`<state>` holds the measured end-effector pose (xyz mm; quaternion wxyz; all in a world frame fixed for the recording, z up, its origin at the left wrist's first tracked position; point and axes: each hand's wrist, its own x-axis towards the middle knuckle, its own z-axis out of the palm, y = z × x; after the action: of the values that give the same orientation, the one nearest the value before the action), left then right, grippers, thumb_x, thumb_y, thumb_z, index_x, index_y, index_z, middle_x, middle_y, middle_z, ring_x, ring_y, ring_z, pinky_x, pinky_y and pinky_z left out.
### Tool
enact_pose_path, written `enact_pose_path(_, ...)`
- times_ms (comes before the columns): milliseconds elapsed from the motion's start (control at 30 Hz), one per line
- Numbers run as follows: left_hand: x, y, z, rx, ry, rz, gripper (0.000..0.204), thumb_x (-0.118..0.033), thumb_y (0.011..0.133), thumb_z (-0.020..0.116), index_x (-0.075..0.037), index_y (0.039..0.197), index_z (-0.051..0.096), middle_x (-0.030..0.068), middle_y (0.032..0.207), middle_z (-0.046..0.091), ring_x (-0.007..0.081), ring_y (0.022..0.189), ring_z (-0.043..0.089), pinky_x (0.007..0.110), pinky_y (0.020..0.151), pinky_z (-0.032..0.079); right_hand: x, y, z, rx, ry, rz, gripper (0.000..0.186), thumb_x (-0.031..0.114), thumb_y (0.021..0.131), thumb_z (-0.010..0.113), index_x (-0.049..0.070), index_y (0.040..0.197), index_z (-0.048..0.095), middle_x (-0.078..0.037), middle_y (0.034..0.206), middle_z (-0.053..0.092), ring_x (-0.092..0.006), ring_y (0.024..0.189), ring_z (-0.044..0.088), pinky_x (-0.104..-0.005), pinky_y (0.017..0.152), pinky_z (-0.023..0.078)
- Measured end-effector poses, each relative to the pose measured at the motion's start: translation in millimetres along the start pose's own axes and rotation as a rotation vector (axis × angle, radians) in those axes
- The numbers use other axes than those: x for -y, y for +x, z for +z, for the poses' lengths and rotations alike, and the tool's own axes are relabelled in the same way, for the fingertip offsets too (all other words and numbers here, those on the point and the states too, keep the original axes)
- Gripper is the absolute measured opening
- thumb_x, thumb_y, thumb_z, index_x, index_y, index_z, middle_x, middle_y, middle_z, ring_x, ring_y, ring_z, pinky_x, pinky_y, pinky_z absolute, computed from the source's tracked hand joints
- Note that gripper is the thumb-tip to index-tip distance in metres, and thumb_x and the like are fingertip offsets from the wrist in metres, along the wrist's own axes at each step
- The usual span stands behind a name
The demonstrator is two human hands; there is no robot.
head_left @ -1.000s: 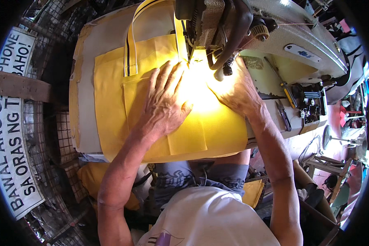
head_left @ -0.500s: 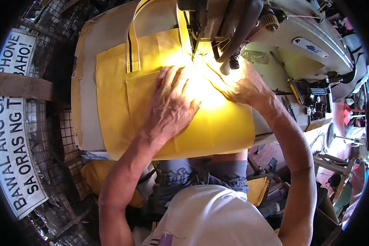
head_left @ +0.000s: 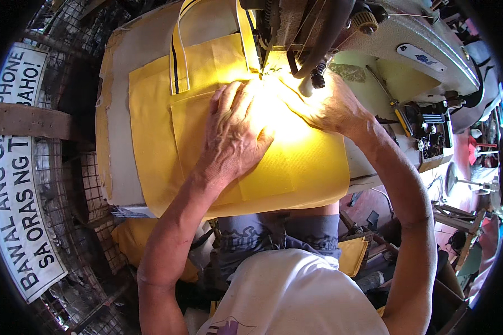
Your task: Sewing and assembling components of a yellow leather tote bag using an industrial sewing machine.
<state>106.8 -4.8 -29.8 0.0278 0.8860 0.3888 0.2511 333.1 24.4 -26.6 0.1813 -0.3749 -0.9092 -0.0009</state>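
A yellow fabric panel (head_left: pixel 151 139) with a raised patch and a looped strap (head_left: pixel 180 72) edged in dark and white lines lies under the head of a sewing machine (head_left: pixel 408 25). My left hand (head_left: pixel 235 131) rests open on the panel, fingers slightly bent and pointing toward the needle area. My right hand (head_left: pixel 338 111) presses on the fabric just right of the presser area, partly behind a black tube (head_left: pixel 332 28). Bright lamplight washes out its fingertips, so its grip cannot be made out.
A yellow-handled screwdriver (head_left: pixel 399 117) and a bobbin winder (head_left: pixel 430 134) sit on the right of the worktable (head_left: pixel 114 145). A wire mesh with a printed sign (head_left: pixel 14 201) stands at left. Yellow pieces (head_left: pixel 352 257) lie below right, near a pedestal fan (head_left: pixel 452 178).
The fabric and strap end have shifted away from me, toward the machine. My left hand has moved slightly rightward and my right arm has swung outward to the right.
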Motion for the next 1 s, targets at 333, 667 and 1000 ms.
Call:
enact_pose_path(333,3,-3,-6,0.025,0.007,-0.044,0.044,-0.021,0.081,0.063,0.004,0.118,0.060,0.0186,0.127,0.053,0.0342,0.127,0.045,0.048,0.112,0.033,34,-91,-46,-0.375,-0.195,0.502,0.050,0.013,0.094,0.067,0.007,0.141,0.054,-0.018,0.146,0.051,-0.0353,0.139,0.045,-0.0468,0.115,0.036)
enact_pose_path(667,5,0,-5,-0.013,-0.032,-0.019,0.048,-0.020,0.082,0.063,0.003,0.123,0.057,0.0195,0.129,0.053,0.0362,0.131,0.045,0.050,0.116,0.030,-9,-194,-39,-0.641,-0.251,0.857,0.047,0.029,0.110,0.035,0.000,0.141,0.054,-0.018,0.147,0.052,-0.0333,0.139,0.046,-0.0409,0.115,0.034)
enact_pose_path(1000,6,-7,-4,0.039,-0.022,-0.005,0.049,-0.022,0.083,0.062,0.002,0.126,0.056,0.0187,0.131,0.053,0.0358,0.129,0.047,0.050,0.114,0.032,-8,-192,-38,-0.648,-0.217,0.942,0.051,0.029,0.110,0.027,0.002,0.127,0.067,-0.013,0.135,0.064,-0.0303,0.133,0.054,-0.0440,0.117,0.032)
